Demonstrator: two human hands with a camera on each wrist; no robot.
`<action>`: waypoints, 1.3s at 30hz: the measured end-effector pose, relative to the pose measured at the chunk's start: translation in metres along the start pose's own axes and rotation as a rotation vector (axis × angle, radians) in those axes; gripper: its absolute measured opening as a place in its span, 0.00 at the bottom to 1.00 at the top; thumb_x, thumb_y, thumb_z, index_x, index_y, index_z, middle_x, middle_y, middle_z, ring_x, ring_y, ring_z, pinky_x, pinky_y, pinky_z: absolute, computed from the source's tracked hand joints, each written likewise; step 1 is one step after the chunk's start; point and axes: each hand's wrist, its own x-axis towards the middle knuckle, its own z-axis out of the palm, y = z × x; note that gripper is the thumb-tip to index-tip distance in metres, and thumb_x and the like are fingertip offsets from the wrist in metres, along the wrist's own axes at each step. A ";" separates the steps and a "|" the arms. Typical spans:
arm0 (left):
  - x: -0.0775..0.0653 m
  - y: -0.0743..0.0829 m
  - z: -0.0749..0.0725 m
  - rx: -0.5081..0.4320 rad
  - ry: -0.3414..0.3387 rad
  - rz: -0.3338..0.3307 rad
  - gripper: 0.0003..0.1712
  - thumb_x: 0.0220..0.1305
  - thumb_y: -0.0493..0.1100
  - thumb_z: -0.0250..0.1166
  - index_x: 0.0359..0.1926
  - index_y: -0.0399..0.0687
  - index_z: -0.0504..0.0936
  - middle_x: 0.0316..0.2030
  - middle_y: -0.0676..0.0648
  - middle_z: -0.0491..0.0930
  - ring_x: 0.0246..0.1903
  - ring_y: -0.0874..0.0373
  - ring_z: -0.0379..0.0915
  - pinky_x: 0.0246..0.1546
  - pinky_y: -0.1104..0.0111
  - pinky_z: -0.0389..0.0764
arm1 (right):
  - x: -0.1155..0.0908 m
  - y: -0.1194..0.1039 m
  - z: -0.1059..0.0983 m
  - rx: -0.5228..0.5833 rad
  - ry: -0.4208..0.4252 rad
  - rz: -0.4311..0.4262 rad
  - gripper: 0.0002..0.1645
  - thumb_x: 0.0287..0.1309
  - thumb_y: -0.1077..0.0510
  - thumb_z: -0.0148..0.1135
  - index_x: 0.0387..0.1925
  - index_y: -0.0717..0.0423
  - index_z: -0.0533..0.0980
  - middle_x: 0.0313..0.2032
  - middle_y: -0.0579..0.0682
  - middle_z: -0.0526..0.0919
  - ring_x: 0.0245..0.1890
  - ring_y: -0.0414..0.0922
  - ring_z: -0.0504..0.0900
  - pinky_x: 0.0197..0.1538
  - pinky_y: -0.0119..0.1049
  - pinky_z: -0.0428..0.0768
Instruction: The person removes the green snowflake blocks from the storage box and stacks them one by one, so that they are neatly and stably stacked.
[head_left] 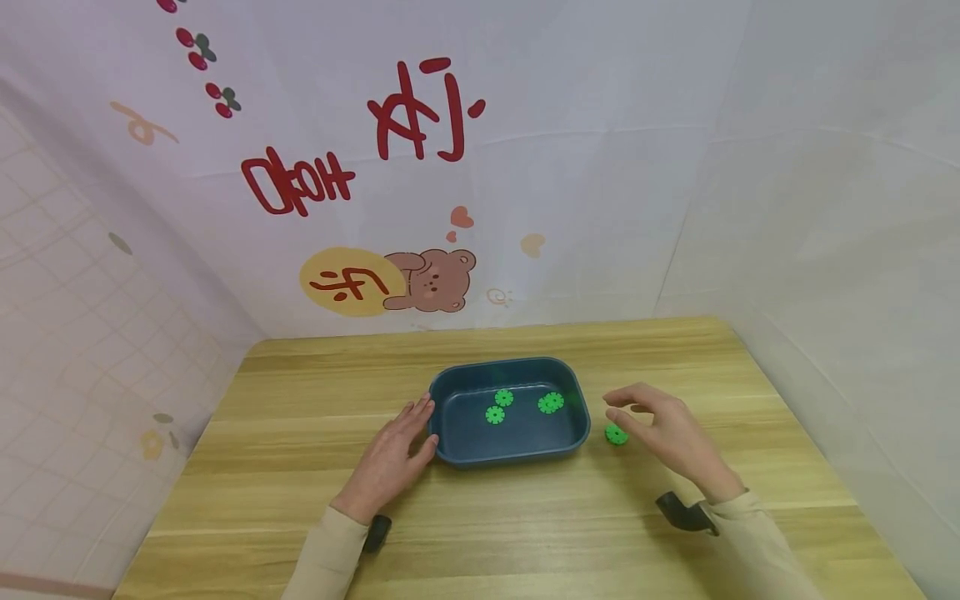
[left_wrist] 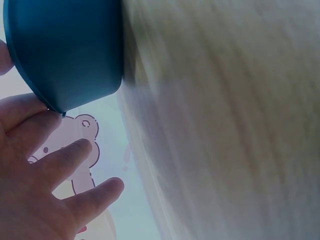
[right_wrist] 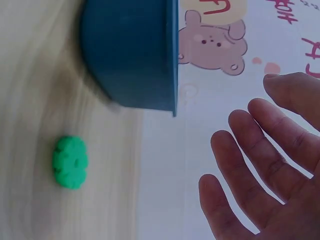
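Observation:
A dark blue tray (head_left: 487,443) with rounded corners sits on the wooden table. Inside it lie several green notched discs (head_left: 495,415), two of them overlapping on the right side. My left hand (head_left: 384,468) is at the tray's left end, its fingers spread and fairly straight. In the left wrist view, fingertips touch the rim of the tray (left_wrist: 75,45). To the right of the tray, my right hand (head_left: 675,433) hovers with relaxed fingers and nothing between them. Under its thumb in the head view, a thick green notched piece (right_wrist: 70,162) lies on the table, apart from the fingers.
The wooden table (head_left: 517,533) reaches back to a white cloth wall (head_left: 600,167) printed with a bear and red characters. More pale cloth hangs along both sides. A dark wrist mount (head_left: 684,512) sticks out beside the right cuff, and another (head_left: 377,533) beside the left.

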 end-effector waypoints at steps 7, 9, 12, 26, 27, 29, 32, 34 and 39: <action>0.001 0.000 -0.001 0.003 -0.008 -0.002 0.36 0.75 0.49 0.63 0.76 0.39 0.67 0.78 0.46 0.60 0.75 0.39 0.57 0.71 0.41 0.64 | 0.005 -0.016 0.002 -0.001 0.011 -0.065 0.13 0.69 0.54 0.69 0.53 0.50 0.84 0.49 0.43 0.87 0.50 0.46 0.86 0.51 0.55 0.85; 0.001 0.000 -0.002 0.005 -0.013 -0.004 0.36 0.75 0.50 0.63 0.76 0.39 0.66 0.78 0.46 0.60 0.75 0.39 0.57 0.71 0.41 0.64 | 0.007 -0.020 0.003 -0.001 0.011 -0.084 0.13 0.68 0.54 0.69 0.53 0.50 0.84 0.49 0.42 0.87 0.50 0.46 0.86 0.49 0.54 0.85; 0.002 0.000 -0.002 0.012 -0.019 -0.006 0.36 0.76 0.50 0.63 0.77 0.40 0.66 0.78 0.46 0.60 0.76 0.39 0.57 0.71 0.41 0.64 | 0.011 -0.026 0.004 0.002 0.004 -0.111 0.14 0.67 0.55 0.70 0.53 0.50 0.84 0.49 0.42 0.87 0.50 0.45 0.85 0.50 0.55 0.85; 0.002 -0.001 -0.002 0.014 0.005 0.007 0.36 0.75 0.50 0.64 0.76 0.40 0.68 0.77 0.45 0.62 0.74 0.38 0.60 0.70 0.41 0.65 | 0.037 -0.054 0.004 -0.052 -0.068 -0.237 0.18 0.65 0.54 0.72 0.55 0.49 0.83 0.54 0.43 0.85 0.55 0.46 0.83 0.55 0.49 0.84; 0.001 0.000 -0.002 0.014 0.005 0.006 0.36 0.75 0.50 0.64 0.76 0.41 0.68 0.77 0.46 0.62 0.74 0.38 0.60 0.70 0.41 0.65 | 0.039 -0.055 0.005 -0.052 -0.076 -0.243 0.18 0.66 0.54 0.72 0.55 0.49 0.83 0.54 0.42 0.85 0.55 0.45 0.83 0.55 0.48 0.84; 0.001 0.000 -0.002 0.018 0.005 0.007 0.36 0.75 0.50 0.64 0.76 0.41 0.68 0.77 0.46 0.62 0.74 0.38 0.60 0.70 0.41 0.65 | 0.042 -0.058 0.006 -0.049 -0.090 -0.256 0.18 0.65 0.54 0.72 0.55 0.49 0.83 0.54 0.42 0.85 0.55 0.45 0.83 0.56 0.48 0.83; 0.001 -0.001 -0.001 0.024 0.004 0.006 0.36 0.75 0.50 0.63 0.76 0.41 0.67 0.77 0.46 0.62 0.75 0.39 0.59 0.70 0.41 0.65 | 0.048 -0.060 0.009 -0.056 -0.102 -0.286 0.18 0.64 0.56 0.73 0.55 0.49 0.83 0.53 0.42 0.85 0.54 0.45 0.84 0.56 0.48 0.83; 0.001 -0.001 -0.001 0.026 0.003 0.005 0.36 0.75 0.51 0.63 0.76 0.41 0.67 0.77 0.46 0.61 0.75 0.39 0.59 0.70 0.41 0.65 | 0.052 -0.062 0.011 -0.069 -0.110 -0.303 0.18 0.64 0.56 0.73 0.55 0.49 0.83 0.53 0.42 0.86 0.54 0.45 0.84 0.55 0.48 0.84; 0.001 -0.001 -0.001 0.017 0.003 0.003 0.36 0.75 0.51 0.63 0.77 0.41 0.67 0.78 0.46 0.61 0.75 0.40 0.59 0.71 0.42 0.65 | 0.063 -0.068 0.016 -0.101 -0.153 -0.320 0.19 0.62 0.55 0.75 0.55 0.46 0.84 0.53 0.41 0.85 0.54 0.44 0.83 0.54 0.47 0.83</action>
